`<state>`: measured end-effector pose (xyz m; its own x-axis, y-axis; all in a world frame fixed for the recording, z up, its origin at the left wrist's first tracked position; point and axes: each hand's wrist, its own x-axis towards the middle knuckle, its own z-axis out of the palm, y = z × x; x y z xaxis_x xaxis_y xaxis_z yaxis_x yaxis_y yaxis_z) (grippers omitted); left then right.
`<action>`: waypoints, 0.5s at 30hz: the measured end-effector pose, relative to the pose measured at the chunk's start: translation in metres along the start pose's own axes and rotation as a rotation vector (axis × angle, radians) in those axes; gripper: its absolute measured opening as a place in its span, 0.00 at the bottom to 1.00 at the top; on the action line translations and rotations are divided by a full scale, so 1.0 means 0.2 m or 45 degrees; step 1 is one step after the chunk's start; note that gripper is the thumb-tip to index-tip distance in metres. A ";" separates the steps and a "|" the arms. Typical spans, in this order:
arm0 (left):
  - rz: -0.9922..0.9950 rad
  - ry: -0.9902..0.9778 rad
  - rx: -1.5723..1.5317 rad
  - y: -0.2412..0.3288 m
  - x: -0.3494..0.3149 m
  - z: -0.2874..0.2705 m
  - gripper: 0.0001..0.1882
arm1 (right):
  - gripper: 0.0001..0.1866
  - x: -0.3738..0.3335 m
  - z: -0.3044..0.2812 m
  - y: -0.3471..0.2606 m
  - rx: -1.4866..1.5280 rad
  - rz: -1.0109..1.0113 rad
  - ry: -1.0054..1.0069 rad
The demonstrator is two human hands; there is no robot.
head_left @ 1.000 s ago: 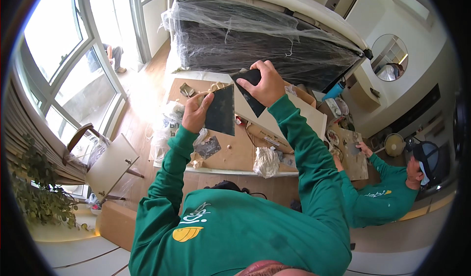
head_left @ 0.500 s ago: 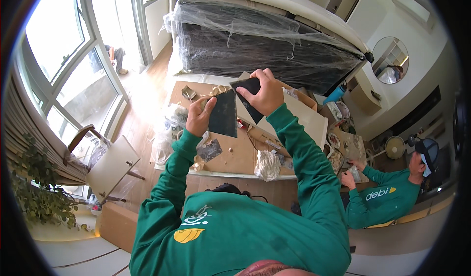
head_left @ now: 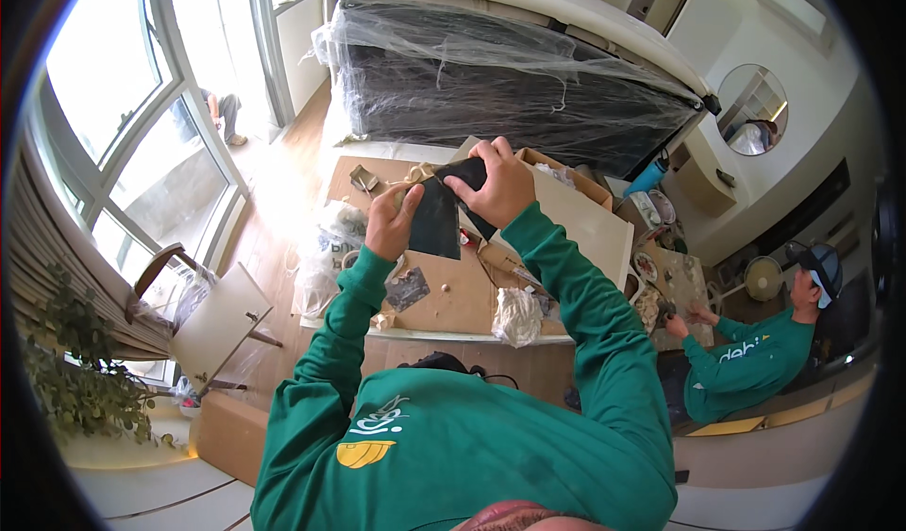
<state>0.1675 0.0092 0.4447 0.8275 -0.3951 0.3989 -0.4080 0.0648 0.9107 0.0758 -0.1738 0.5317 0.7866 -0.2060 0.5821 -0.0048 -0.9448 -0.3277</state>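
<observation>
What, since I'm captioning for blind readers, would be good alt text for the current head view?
The person's left hand holds a dark rectangular sheet and the right hand a second dark sheet close by, above cardboard. Beyond, clear plastic covers a large dark panel; at right, a co-worker in green.

Left hand (head_left: pixel 389 221): grips a dark sheet (head_left: pixel 435 227). Right hand (head_left: pixel 497 186): grips a second sheet (head_left: pixel 462 168), overlapping the first in view. Brown board (head_left: pixel 462 306): bears a crumpled white bundle (head_left: pixel 517 318).
</observation>
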 end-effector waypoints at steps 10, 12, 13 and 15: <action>-0.105 0.020 -0.382 -0.11 0.02 -0.05 0.22 | 0.25 -0.07 0.04 0.03 0.249 -0.006 -0.034; -0.500 -0.022 -0.945 -0.24 0.03 -0.06 0.20 | 0.21 0.00 0.11 0.26 0.408 0.067 0.231; -0.862 0.017 -1.166 -0.21 0.02 -0.04 0.20 | 0.18 0.02 0.07 0.27 0.818 0.407 0.098; -0.788 -0.704 -2.054 -0.43 -0.05 -0.07 0.19 | 0.18 0.01 0.10 0.30 1.543 0.722 -0.090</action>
<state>0.2003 0.0201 0.3641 0.3512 -0.9082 0.2276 0.8868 0.4006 0.2305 0.0896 -0.2268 0.4983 0.8883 -0.4433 0.1199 0.1792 0.0943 -0.9793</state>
